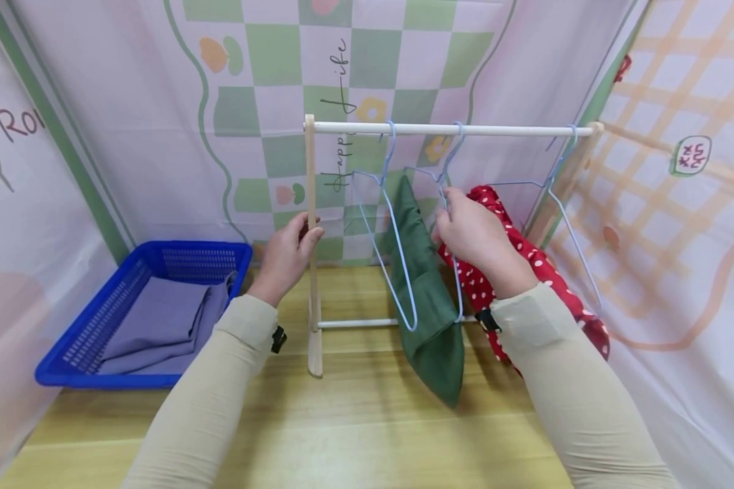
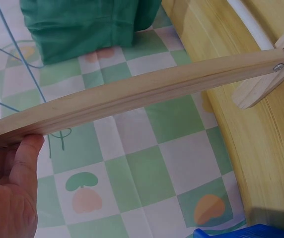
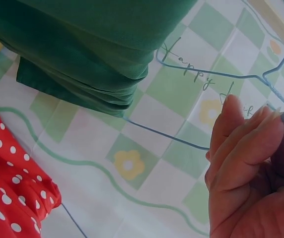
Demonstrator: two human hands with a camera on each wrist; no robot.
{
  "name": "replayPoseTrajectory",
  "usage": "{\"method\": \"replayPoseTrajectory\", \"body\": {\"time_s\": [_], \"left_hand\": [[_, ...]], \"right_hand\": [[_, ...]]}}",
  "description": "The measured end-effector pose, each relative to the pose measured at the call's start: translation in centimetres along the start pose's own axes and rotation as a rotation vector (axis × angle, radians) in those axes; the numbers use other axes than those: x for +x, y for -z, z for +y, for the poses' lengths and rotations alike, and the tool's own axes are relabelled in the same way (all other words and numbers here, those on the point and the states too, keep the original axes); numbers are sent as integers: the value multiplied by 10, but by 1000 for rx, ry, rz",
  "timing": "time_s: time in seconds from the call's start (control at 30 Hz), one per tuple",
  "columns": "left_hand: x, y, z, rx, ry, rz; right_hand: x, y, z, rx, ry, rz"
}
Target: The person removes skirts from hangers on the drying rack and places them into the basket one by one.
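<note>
My left hand [image 1: 286, 255] grips the left wooden post [image 2: 132, 91] of a small clothes rack, thumb in front and the other fingers partly hidden behind it. My right hand [image 1: 477, 234] pinches the wire of the middle blue hanger [image 1: 458, 285] near its neck. Over that hanger hangs a folded green cloth [image 1: 431, 333], its pointed lower end near the table. A bare blue hanger [image 1: 402, 251] hangs to its left on the white rail [image 1: 508, 130]. Partly behind my right forearm is a red polka-dot cloth [image 1: 547, 278], draped on the right hanger [image 1: 571, 224].
To the left, a blue plastic basket [image 1: 110, 382] holds folded grey-purple cloth [image 1: 159, 312]. The rack's lower white bar [image 1: 355, 324] runs close above the wooden table [image 1: 342, 435]. Printed curtains [image 1: 269, 54] enclose the back and both sides.
</note>
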State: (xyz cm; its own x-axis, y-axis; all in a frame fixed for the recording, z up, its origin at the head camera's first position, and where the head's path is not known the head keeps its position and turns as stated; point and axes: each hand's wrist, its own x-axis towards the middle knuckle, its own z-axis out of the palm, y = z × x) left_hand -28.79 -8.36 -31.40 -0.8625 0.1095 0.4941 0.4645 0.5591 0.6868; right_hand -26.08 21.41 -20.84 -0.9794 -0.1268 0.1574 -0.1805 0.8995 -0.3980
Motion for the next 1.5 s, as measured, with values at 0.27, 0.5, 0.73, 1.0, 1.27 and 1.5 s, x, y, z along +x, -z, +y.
{"method": "replayPoseTrajectory", "body": {"time_s": [0.27,0.5,0.73,1.0,1.27,1.5], "left_hand": [[-1,1,-1,5,-7,-2],[0,1,0,3,-8,2],[-1,2,0,-6,-3,-3],[0,2,-1,-8,0,-5],[1,2,-2,-7,-11,1],[0,2,-2,-10,-5,-2]], "right_hand": [[0,-1,-6,19,25,-26],[1,-4,-11,16,40,-39],[2,-7,-20,-12,63,-33],[3,-9,-28,-13,76,-41],[5,-11,-31,-27,102,-44],[5,-11,-35,-14,112,-55]]}}
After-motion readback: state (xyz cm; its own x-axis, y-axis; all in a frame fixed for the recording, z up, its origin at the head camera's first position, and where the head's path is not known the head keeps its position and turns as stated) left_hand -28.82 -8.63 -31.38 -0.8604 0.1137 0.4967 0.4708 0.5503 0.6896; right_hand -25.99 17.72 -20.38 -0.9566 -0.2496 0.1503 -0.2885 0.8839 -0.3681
